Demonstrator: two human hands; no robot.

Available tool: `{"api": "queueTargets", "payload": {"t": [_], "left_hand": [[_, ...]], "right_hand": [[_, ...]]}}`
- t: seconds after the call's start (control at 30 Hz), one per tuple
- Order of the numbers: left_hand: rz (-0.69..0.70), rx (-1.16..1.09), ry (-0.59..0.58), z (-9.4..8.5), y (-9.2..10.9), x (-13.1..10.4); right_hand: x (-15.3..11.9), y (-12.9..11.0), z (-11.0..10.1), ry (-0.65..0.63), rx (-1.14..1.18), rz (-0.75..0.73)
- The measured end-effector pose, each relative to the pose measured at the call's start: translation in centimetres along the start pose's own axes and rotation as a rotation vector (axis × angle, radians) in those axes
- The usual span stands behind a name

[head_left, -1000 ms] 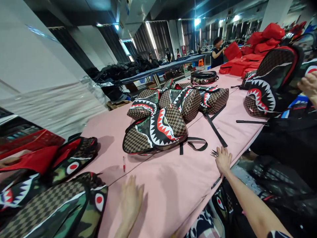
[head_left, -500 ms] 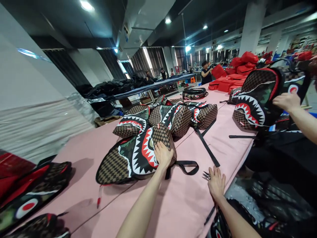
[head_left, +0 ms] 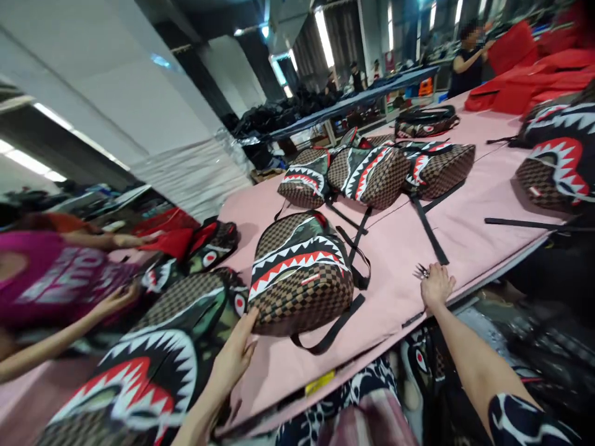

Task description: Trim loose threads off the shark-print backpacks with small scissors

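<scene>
A checkered shark-mouth backpack [head_left: 302, 288] is set close to the near edge of the pink-covered worktop [head_left: 388, 266], its checkered base turned toward that edge. The base's left corner is touched by the fingertips of the left hand [head_left: 235, 356]; whether the fabric is pinched cannot be told. Small metal snips [head_left: 421, 271] are held in the bent fingers of the right hand [head_left: 437, 288], which is rested near the worktop's right edge.

The backpack's panels look smooth and padded, so a fairly light, soft-bodied load is judged likely, slightly slippery where coated. A firmer hold would probably be given by the base corners than by the loose black webbing strap [head_left: 332, 328].

To the left, movement is limited by a larger shark-face backpack [head_left: 158, 365]; toward the far edge, by a backpack cluster [head_left: 367, 176]. Room is offered by the pink stretch between the backpack and the right hand.
</scene>
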State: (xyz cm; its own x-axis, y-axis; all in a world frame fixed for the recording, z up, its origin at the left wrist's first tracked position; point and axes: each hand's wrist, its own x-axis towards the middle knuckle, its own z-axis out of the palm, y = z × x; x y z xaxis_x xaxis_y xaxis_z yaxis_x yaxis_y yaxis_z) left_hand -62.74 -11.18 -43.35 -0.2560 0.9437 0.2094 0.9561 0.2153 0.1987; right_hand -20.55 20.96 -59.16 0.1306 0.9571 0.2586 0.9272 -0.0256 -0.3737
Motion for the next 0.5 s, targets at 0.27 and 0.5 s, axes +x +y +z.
{"api": "queueTargets", "payload": {"t": [0.27, 0.5], "left_hand": [[-0.155, 0.0, 0.15, -0.1, 3.2, -6.9], [-0.184, 0.025, 0.298, 1.7, 6.0, -7.9]], "right_hand": [[0.3, -0.4, -0.6, 0.016, 0.008, -0.069], [0.4, -0.4, -0.3, 0.061, -0.025, -0.084]]}}
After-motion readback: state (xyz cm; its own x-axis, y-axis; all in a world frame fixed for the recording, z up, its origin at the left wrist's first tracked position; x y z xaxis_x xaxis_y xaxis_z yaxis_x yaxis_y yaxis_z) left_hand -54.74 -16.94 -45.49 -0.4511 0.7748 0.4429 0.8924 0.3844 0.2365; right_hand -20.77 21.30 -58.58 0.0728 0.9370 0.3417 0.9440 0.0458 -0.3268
